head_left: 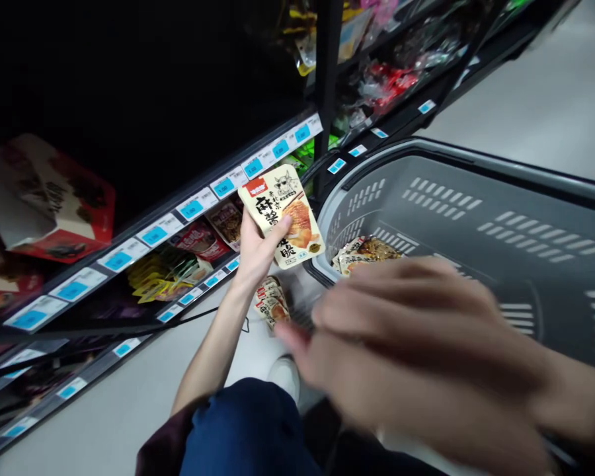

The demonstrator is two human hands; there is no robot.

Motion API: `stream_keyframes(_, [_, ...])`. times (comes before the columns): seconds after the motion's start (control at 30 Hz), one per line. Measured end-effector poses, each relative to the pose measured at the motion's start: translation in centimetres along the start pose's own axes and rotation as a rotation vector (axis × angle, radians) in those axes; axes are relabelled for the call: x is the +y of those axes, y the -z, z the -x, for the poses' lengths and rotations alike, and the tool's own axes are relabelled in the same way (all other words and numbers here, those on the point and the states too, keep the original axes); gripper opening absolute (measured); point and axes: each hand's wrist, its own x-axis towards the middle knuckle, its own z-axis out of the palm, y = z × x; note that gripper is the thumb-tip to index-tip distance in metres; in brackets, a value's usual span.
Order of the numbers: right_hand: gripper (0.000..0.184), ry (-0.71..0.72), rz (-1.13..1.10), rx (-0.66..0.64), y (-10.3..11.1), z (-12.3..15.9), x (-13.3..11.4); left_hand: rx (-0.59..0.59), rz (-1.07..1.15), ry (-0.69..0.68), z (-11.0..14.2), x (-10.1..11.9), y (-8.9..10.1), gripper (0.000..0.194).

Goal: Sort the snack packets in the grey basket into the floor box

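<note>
My left hand [255,251] is closed on a cream snack packet [285,215] with a red label, black characters and a picture of a fried piece. It holds the packet upright between the shelf edge and the rim of a grey plastic basket [476,198]. My right hand [401,344] is close to the camera and blurred by motion. Its fingers are stretched out to the left over the basket's near side, and nothing shows in them. Similar packets [364,252] lie in the bottom of the basket. One more packet [272,302] lies on the floor below my left wrist.
Dark store shelves [178,211] with blue and white price tags run along the left, stocked with snack packs and a red and white box [44,198]. Pale floor [550,99] lies to the right. My knee in blue trousers [248,430] and a white shoe [285,377] are below.
</note>
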Motion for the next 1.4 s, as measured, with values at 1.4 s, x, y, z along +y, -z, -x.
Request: stream_keyframes(1.4, [0.032,0.051,-0.099,-1.174,-9.9,1.5,2.6,0.333,-0.159,0.554,21.7,-18.4,9.9,0.084])
